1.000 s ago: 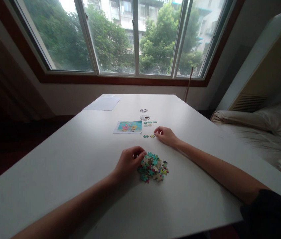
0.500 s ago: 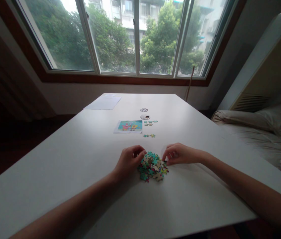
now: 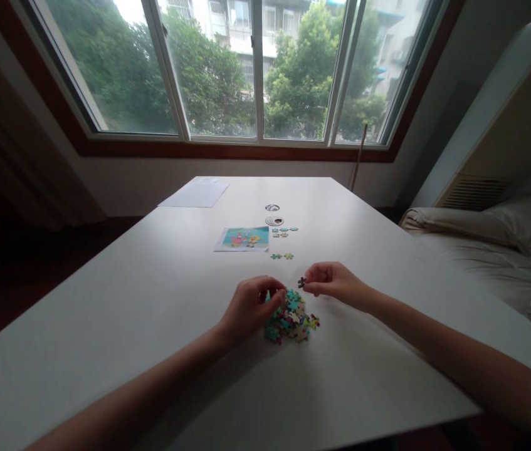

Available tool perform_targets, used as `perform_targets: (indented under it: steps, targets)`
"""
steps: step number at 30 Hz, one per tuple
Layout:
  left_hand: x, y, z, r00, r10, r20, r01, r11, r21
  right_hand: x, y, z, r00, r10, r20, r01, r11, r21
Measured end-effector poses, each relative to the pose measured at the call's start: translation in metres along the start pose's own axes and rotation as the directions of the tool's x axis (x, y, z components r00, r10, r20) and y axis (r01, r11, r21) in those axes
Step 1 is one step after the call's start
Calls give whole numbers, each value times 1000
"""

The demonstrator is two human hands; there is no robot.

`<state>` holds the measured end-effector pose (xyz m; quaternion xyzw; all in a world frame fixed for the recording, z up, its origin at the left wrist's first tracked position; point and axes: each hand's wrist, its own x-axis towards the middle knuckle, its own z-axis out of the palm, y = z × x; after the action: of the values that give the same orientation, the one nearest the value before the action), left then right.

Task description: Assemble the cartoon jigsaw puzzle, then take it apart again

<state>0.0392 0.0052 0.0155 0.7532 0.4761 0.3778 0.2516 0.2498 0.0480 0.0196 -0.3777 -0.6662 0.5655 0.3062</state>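
Note:
My right hand [image 3: 331, 279] pinches a dark puzzle piece [image 3: 301, 282] between thumb and fingers, just above the table beyond the pile. Under my left hand [image 3: 256, 302] lies the left part of a heap of puzzle pieces [image 3: 294, 318], mostly turquoise and beige with some yellow and red. The left fingers are curled with the tips close together at the heap's far edge. Whether they hold a piece is hidden. Farther off, two loose pieces [image 3: 283, 256] rest in front of a small row of pieces [image 3: 284, 230].
A colourful cartoon picture sheet [image 3: 246, 238] lies left of the sorted pieces. Two round cards or discs [image 3: 274, 221] sit behind them. White paper [image 3: 194, 194] lies at the far left of the white table [image 3: 128, 300]. A pale sofa [image 3: 486, 244] stands to the right.
My right hand has lifted away from the heap, moving slightly farther off and left with the dark puzzle piece. My left hand has shifted right over the heap.

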Motion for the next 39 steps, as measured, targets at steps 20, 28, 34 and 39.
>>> perform_targets:
  steps: [20,28,34,39]
  targets:
    - [2,1,4,999,-51,6,51,988,-146,-7,3,23,989,-125,-76,115,986,-122]
    - [4,0,4,998,-59,-3,58,987,-150,-7,5,21,961,-223,-166,168,941,-292]
    - [5,-18,1,993,-105,-57,98,989,-112,-2,13,9,930,-263,-258,177,934,-312]
    - [5,-23,3,993,-113,-47,107,988,-107,2,19,4,933,-265,-245,176,927,-332]
